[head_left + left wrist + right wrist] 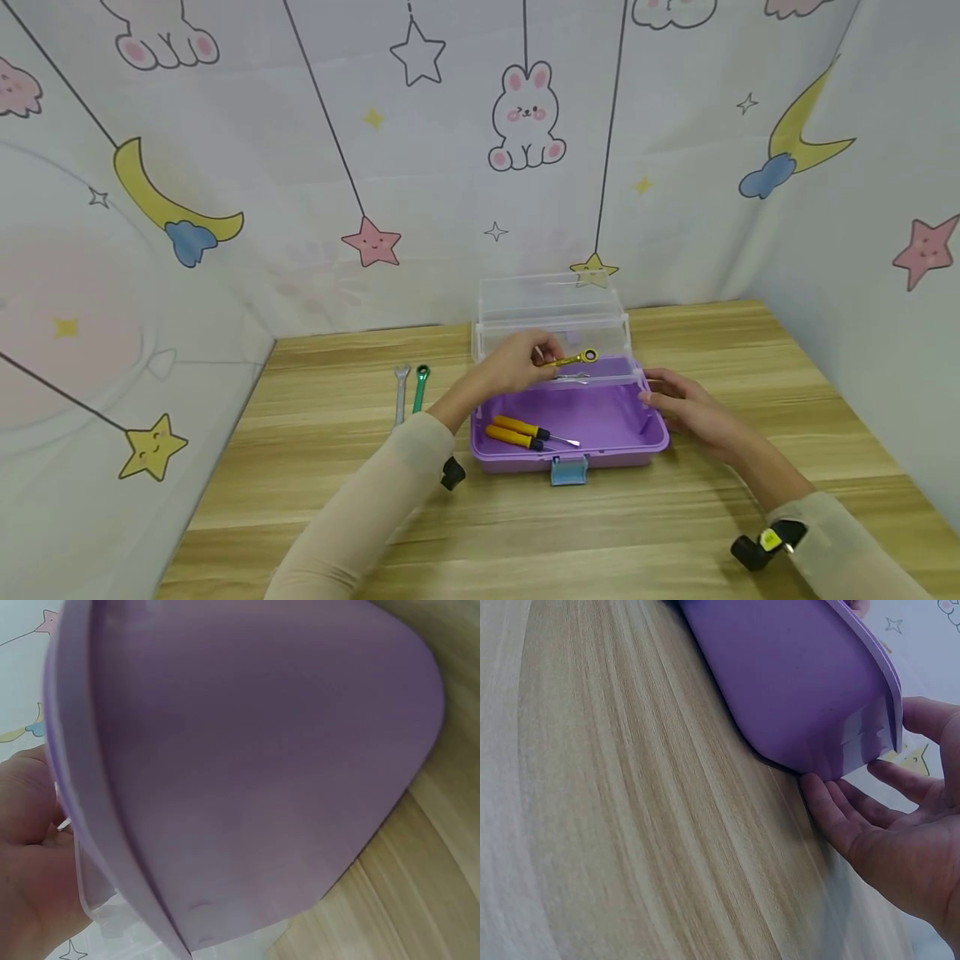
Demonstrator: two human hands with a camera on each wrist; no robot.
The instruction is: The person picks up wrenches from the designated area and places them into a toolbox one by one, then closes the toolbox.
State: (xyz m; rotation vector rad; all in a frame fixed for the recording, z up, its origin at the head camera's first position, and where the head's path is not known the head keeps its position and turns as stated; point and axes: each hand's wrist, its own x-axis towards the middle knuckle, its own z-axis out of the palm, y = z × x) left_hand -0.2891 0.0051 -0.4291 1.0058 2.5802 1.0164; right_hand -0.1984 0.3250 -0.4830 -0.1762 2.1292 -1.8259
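A golden ratcheting wrench (573,359) is pinched in my left hand (517,360), its ring end pointing right above the clear tray (611,377) of a purple toolbox (480,457). A silver wrench (576,379) lies in that tray, partly hidden. My right hand (693,414) touches the box's right end. In the right wrist view, the spread fingers (840,814) press against the end wall and lower edge. Two yellow-handled screwdrivers (517,432) lie at the left inside the box. The left wrist view is mostly filled by the box's end wall (255,765).
The transparent lid (551,300) stands raised at the back, near the printed curtain (450,167). On the wooden table (315,483) left of the box lie a silver wrench (401,396) and a green ratcheting wrench (420,390). A blue latch (569,472) hangs at the box's front.
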